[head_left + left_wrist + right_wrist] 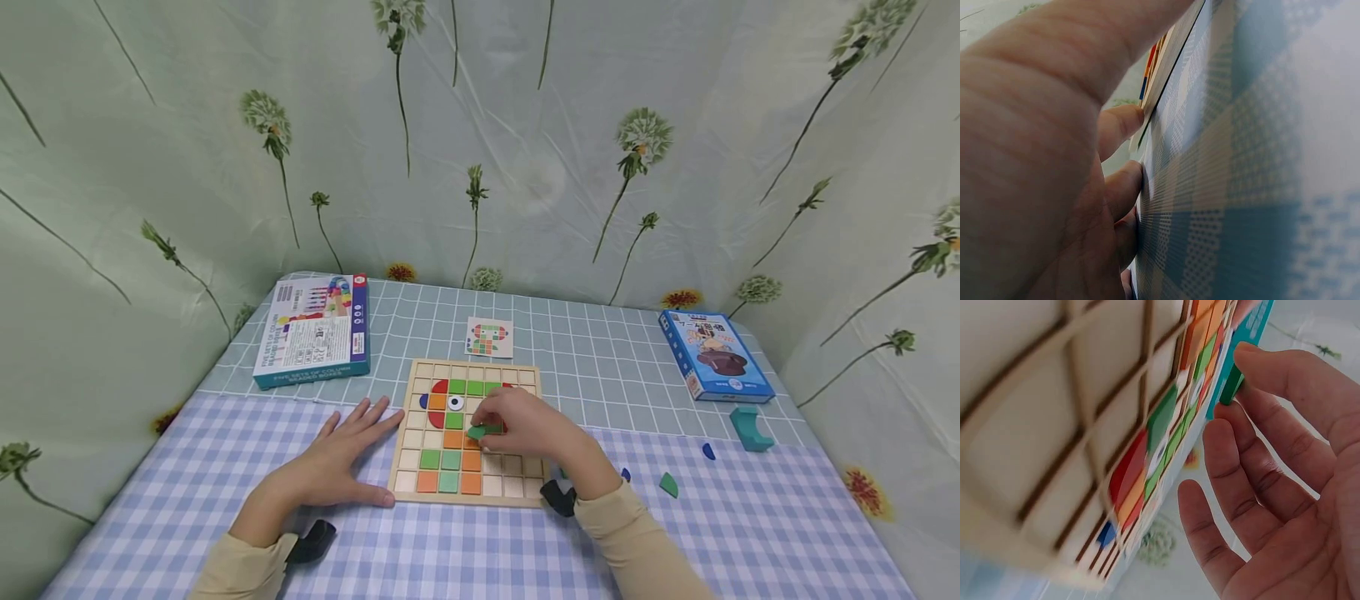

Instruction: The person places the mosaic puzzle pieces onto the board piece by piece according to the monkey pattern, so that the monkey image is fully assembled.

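Observation:
A wooden grid board (401, 450) lies on the checked cloth, with orange, green, red and blue pieces and round eye pieces set in its cells. My left hand (333, 458) rests flat beside it, fingers spread, with thumb and fingertips at the board's left edge. Over the middle of the board, my right hand (528, 421) pinches a small green piece (1231, 384) between thumb and fingertips. That hand covers part of the board's right side in the head view. Behind the board lies a pattern card (490, 337) with a similar coloured figure.
Loose on the cloth at right are a green quarter-round piece (669, 485), a blue piece (708, 451) and another blue one (626, 474) by the right wrist. A teal arched block (750, 429) lies before a blue box (716, 356). Another box (313, 331) lies back left.

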The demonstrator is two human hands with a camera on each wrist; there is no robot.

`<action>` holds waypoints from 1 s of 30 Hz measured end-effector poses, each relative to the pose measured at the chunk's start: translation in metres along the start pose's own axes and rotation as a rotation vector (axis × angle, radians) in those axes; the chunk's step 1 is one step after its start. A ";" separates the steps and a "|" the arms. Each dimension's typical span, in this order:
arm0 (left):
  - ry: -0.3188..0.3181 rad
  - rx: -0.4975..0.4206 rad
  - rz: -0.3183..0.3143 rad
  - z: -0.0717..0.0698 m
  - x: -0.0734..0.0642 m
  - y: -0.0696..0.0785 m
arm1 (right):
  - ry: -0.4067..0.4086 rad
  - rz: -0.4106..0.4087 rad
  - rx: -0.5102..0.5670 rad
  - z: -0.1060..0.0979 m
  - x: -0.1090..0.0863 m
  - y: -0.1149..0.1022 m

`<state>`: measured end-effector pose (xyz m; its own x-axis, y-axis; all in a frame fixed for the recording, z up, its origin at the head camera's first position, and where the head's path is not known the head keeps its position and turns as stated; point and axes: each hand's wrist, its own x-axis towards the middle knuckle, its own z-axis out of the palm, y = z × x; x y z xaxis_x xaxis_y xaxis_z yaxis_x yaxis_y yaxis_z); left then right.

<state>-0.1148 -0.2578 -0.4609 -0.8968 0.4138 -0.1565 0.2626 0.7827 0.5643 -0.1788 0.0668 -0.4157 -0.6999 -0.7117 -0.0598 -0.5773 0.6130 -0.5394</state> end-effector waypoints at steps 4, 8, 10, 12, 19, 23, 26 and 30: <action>-0.001 0.005 -0.001 0.000 0.001 0.000 | -0.030 -0.011 0.011 0.008 0.012 -0.010; -0.003 0.005 -0.002 0.000 0.001 -0.001 | -0.049 -0.023 -0.003 0.016 0.024 -0.018; -0.005 0.003 -0.003 0.000 0.001 -0.001 | -0.057 -0.036 -0.013 0.018 0.029 -0.021; -0.004 0.002 0.000 0.000 0.001 -0.001 | -0.065 -0.044 -0.023 0.020 0.033 -0.024; -0.002 -0.015 0.008 -0.001 0.000 -0.001 | -0.079 -0.030 -0.048 0.026 0.042 -0.028; -0.003 -0.017 0.008 -0.001 0.000 -0.001 | -0.086 -0.037 -0.063 0.028 0.046 -0.028; 0.000 -0.020 0.010 -0.002 0.000 0.000 | -0.091 -0.045 -0.075 0.028 0.048 -0.028; 0.002 -0.022 0.013 -0.002 -0.001 0.000 | -0.097 -0.051 -0.077 0.027 0.049 -0.029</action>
<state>-0.1146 -0.2591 -0.4589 -0.8941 0.4231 -0.1472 0.2667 0.7667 0.5840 -0.1849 0.0046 -0.4261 -0.6273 -0.7700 -0.1167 -0.6441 0.5972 -0.4780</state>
